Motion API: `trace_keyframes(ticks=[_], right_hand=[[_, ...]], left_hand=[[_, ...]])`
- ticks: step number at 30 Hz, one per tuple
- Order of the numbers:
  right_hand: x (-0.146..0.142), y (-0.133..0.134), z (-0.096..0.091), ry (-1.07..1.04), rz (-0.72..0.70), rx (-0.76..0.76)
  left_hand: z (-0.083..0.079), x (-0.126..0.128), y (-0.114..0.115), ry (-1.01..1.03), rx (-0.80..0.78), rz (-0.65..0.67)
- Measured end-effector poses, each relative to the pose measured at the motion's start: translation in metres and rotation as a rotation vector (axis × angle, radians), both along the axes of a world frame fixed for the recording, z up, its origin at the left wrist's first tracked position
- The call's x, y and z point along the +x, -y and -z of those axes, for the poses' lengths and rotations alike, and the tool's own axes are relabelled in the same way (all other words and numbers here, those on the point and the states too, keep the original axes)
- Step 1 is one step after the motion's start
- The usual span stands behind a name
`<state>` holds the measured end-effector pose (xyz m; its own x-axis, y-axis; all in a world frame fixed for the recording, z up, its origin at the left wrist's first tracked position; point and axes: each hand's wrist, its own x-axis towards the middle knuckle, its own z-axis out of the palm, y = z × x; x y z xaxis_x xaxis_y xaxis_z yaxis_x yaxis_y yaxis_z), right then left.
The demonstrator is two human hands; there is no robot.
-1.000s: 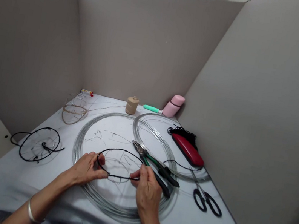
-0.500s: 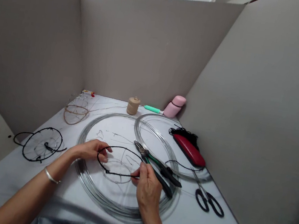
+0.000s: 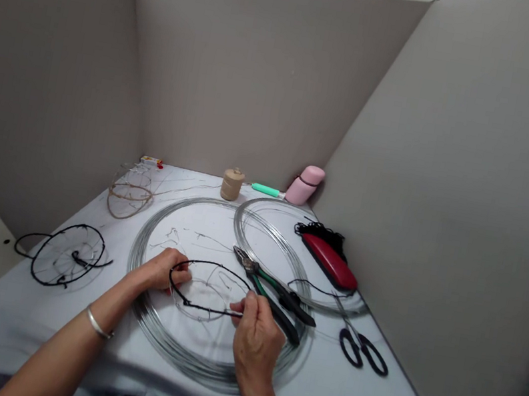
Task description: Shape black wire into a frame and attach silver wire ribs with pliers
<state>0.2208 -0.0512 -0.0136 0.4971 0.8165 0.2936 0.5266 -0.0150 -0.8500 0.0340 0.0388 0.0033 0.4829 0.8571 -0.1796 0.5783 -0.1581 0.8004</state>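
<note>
Left hand (image 3: 162, 270) and right hand (image 3: 257, 339) pinch opposite sides of the black ring (image 3: 213, 263), apparently steadying it inside the big coil (image 3: 195, 370).

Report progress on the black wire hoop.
Done, apparently: a black webbed frame and a tan webbed frame lie at the left. In hand: left hand and right hand pinch a black wire hoop at opposite sides. Left: its middle holds only a few thin wires; pliers lie beside it.
</note>
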Motion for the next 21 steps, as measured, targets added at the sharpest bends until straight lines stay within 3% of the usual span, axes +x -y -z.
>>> trace_keyframes(ticks=[12,16,21], right_hand=[[-0.004,-0.014,-0.011,0.109,-0.037,0.048],[-0.005,-0.017,-0.013,0.202,-0.050,0.048],[-0.006,-0.022,-0.014,0.225,-0.044,0.054]], left_hand=[[0.012,-0.001,0.012,0.007,0.043,-0.192],[0.004,-0.013,0.009,0.049,0.047,-0.127],[-0.017,-0.035,0.005,0.149,0.064,-0.079]])
